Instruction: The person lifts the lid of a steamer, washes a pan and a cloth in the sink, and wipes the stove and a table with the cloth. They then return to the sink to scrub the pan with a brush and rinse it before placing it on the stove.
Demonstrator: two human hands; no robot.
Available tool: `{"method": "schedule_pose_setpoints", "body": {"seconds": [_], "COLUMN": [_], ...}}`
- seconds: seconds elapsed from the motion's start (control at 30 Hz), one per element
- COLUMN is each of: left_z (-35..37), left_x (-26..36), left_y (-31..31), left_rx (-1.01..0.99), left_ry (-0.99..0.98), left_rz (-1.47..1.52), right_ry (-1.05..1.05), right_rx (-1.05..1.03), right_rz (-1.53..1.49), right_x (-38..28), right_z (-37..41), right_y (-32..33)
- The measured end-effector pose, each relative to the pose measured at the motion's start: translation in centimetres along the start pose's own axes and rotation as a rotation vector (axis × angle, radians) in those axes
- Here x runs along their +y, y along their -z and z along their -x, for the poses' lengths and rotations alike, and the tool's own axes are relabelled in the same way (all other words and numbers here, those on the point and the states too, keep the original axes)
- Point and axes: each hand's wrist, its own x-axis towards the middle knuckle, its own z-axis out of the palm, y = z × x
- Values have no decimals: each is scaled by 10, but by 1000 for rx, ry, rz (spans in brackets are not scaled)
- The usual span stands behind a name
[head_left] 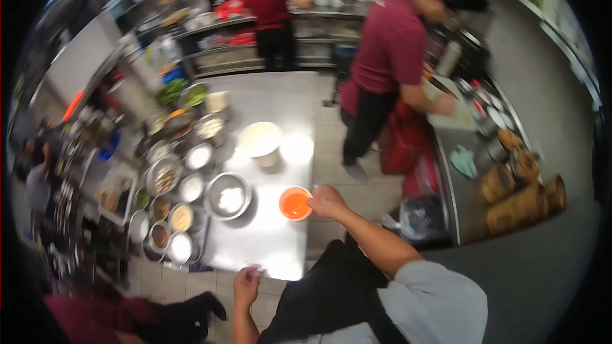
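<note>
My right hand grips the rim of a white tub with bright orange contents, over the right edge of the steel table. At the table's front edge my left hand is closed in a pinch; whatever sits between its fingertips is too small to make out. Left of the tub stands a steel mixing bowl with something white inside. Behind it is a larger white bucket with pale contents.
Several small containers of ingredients crowd the table's left side, with leafy greens farther back. A co-worker works at the right counter beside a cutting board. Another person stands at the back shelves. Dark-clothed legs show at lower left.
</note>
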Motion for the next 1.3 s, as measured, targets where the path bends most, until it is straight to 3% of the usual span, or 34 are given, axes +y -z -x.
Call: {"method": "schedule_pose_setpoints", "body": {"seconds": [0.1,0.23,0.3,0.5,0.53,0.57,0.6,0.63,0.67,0.73,0.77,0.8,0.87,0.9,1.0,1.07,1.1,1.13,1.17,1.23,1.3], "left_z": [4,22,42,95,92,105,124,133,133,124,122,140,188,196,207,217,230,225,235,245,247], "left_x": [4,13,61,-89,-164,-152,-139,-117,-79,-2,26,3,-63,-54,-29,-19,-24,-7,-17,-8,18], "left_y": [-15,-20,-24,-87,-95,-109,-127,-143,-161,-188,-201,-216,-255,-275,-317,-338,-361,-366,-387,-404,-405], "left_rx": [-6,-327,-483,-109,-159,-127,-78,-109,-8,214,286,330,447,499,579,348,382,420,557,654,737], "left_ry": [105,366,459,691,155,260,359,731,890,1032,1082,1103,982,991,1025,1150,1067,1261,1336,1294,1382], "left_rz": [29,-191,-450,-260,-757,-581,-406,-302,-177,-6,72,114,657,696,609,418,336,443,617,662,663], "right_ry": [-20,19,17,-30,26,53,300,48,38,-41,-52,-40,-33,-54,-35,-31,70,38,-8,-62,6], "right_rx": [81,122,171,70,172,77,168,79,71,-9,23,20,-44,-75,-190,-233,-389,-399,-426,-320,-379], "right_rz": [-19,-26,-61,24,16,58,207,-36,-169,-267,-333,-307,-353,-303,-261,-287,-575,-523,-545,-427,-407], "right_x": [17,40,53,56,63,65,72,63,86,61,75,65,46,37,13,17,46,20,17,-8,-9], "right_z": [-29,-92,-129,-228,-246,-269,-283,-298,-334,-344,-374,-381,-392,-400,-413,-443,-468,-452,-470,-465,-481], "right_y": [40,85,95,137,130,130,128,130,106,118,97,95,87,81,61,38,17,17,2,-10,-18]}}
